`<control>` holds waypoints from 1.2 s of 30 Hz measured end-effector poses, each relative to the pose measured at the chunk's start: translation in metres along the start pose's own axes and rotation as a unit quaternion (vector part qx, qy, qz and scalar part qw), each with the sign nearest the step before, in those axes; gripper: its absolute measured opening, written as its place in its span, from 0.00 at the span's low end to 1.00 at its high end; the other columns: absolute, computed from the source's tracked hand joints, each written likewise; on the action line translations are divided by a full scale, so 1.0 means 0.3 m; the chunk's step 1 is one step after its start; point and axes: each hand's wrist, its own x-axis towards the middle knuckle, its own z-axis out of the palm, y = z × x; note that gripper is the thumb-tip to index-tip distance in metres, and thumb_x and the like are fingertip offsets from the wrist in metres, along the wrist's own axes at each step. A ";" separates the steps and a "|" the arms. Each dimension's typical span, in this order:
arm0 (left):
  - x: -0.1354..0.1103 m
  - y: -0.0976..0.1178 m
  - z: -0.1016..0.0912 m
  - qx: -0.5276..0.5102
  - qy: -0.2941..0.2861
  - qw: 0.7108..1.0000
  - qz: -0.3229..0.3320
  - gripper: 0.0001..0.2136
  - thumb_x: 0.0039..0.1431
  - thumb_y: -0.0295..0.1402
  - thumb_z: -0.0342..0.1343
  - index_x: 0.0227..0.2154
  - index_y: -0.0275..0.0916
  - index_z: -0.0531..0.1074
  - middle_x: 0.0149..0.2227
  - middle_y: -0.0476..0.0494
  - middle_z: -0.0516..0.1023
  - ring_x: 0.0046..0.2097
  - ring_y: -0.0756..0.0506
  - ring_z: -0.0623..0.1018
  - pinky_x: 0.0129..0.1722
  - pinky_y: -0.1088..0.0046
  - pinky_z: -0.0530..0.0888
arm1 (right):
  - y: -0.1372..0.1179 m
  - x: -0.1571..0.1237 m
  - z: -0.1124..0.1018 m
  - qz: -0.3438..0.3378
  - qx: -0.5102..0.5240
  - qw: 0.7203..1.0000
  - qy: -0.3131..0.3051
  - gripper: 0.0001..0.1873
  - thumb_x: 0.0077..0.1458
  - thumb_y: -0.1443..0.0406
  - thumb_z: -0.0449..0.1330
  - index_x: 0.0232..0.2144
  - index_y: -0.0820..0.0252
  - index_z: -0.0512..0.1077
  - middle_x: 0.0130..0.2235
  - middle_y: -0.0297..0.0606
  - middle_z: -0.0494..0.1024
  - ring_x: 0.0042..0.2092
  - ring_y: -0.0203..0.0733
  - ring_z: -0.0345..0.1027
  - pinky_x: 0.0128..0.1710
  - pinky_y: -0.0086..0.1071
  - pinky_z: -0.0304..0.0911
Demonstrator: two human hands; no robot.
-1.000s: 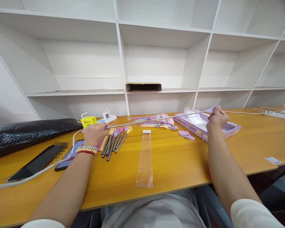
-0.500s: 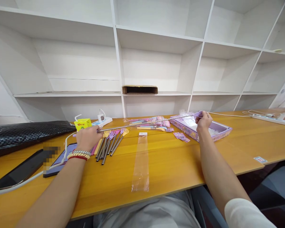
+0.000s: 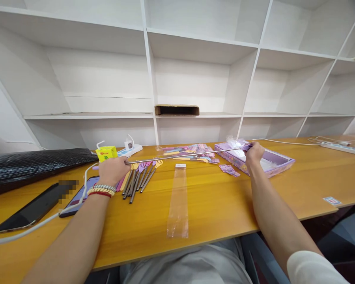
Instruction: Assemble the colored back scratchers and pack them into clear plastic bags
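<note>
A telescopic back scratcher (image 3: 180, 155) with a thin metal rod is pulled out long across the table. My left hand (image 3: 114, 171) is closed round its handle end, and my right hand (image 3: 255, 153) grips its purple claw head, mostly covered by the fingers. Beside my left hand lie several shorter back scratchers (image 3: 139, 179) with yellow, purple and pink claws. A flat clear plastic sleeve (image 3: 177, 205) with a white top rests on the table below the rod. Near my right hand stands a purple box tray (image 3: 279, 167) with clear plastic inside.
Packaged back scratchers (image 3: 201, 150) are piled at the back, with small printed cards (image 3: 229, 170) closer in. To the left are two phones (image 3: 26, 213), a white cable (image 3: 20, 237), a yellow box (image 3: 106, 153) and a black bag (image 3: 38, 167). White shelves (image 3: 91, 116) rise behind the table.
The view has shifted slightly, so things appear a little to the right. Both hands keep their hold on the extended back scratcher; its purple claw is now more covered by my right hand.
</note>
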 end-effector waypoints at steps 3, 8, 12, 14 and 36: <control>-0.016 0.101 -0.029 0.008 -0.027 0.997 0.075 0.15 0.52 0.38 0.43 0.30 0.39 0.74 0.30 0.36 0.77 0.34 0.36 0.75 0.30 0.65 0.66 | 0.008 -0.109 0.077 -0.030 -0.087 0.991 -0.100 0.19 0.53 0.61 0.49 0.12 0.59 0.60 0.12 0.29 0.59 0.17 0.31 0.51 0.17 0.27 0.48; -0.079 0.273 -0.093 -0.004 -0.030 0.992 0.125 0.17 0.56 0.37 0.40 0.38 0.37 0.72 0.29 0.34 0.76 0.32 0.36 0.76 0.30 0.63 0.67 | -0.002 -0.367 0.233 -0.140 -0.096 0.917 -0.361 0.15 0.50 0.56 0.56 0.19 0.60 0.67 0.21 0.31 0.68 0.25 0.33 0.57 0.25 0.28 0.52; -0.129 0.310 -0.126 0.004 -0.026 0.995 0.098 0.16 0.57 0.34 0.40 0.40 0.34 0.69 0.29 0.33 0.75 0.33 0.36 0.77 0.31 0.63 0.68 | -0.007 -0.461 0.258 -0.139 -0.069 0.896 -0.416 0.14 0.51 0.54 0.56 0.24 0.58 0.67 0.22 0.31 0.67 0.25 0.35 0.57 0.27 0.29 0.53; -0.151 0.324 -0.132 -0.001 -0.035 0.994 0.103 0.15 0.57 0.31 0.39 0.41 0.33 0.68 0.28 0.33 0.75 0.33 0.36 0.77 0.31 0.63 0.68 | -0.012 -0.483 0.247 -0.121 -0.057 0.894 -0.427 0.14 0.50 0.54 0.58 0.24 0.58 0.68 0.22 0.31 0.67 0.24 0.35 0.57 0.26 0.30 0.52; -0.205 0.423 -0.093 -0.165 -0.031 0.974 0.151 0.18 0.63 0.43 0.34 0.36 0.37 0.64 0.32 0.36 0.75 0.34 0.40 0.76 0.30 0.67 0.66 | -0.092 -0.588 0.334 0.298 0.225 0.846 -0.380 0.18 0.40 0.52 0.64 0.22 0.59 0.66 0.21 0.32 0.70 0.24 0.35 0.65 0.24 0.30 0.61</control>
